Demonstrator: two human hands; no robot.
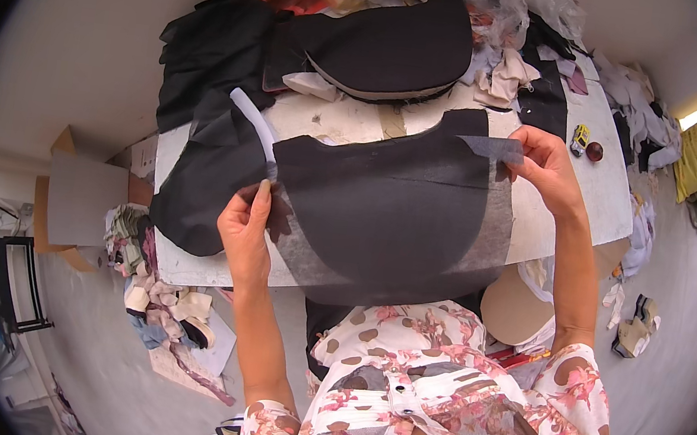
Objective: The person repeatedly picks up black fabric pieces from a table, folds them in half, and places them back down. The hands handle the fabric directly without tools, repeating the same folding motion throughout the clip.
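Observation:
A cut black fabric piece [384,213] with a curved neckline-like edge lies in front of me, its lower part hanging over the table's near edge. Sheer dark grey fabric [495,244] shows around its rounded outline. My left hand [247,227] is closed, thumb against fingers, at the piece's left edge, pinching the lower end of a narrow whitish strip [252,119] that curves up and away. At the upper right corner, my right hand [548,171] pinches the end of a sheer grey strip [487,148], which lies partly over the black fabric.
A stack of black cut pieces [391,44] sits at the back of the white table [557,217]. More black fabric [205,182] lies left. A small yellow toy car [581,140] and a dark red round object [595,151] are at right. Scraps [171,317] pile beside the table.

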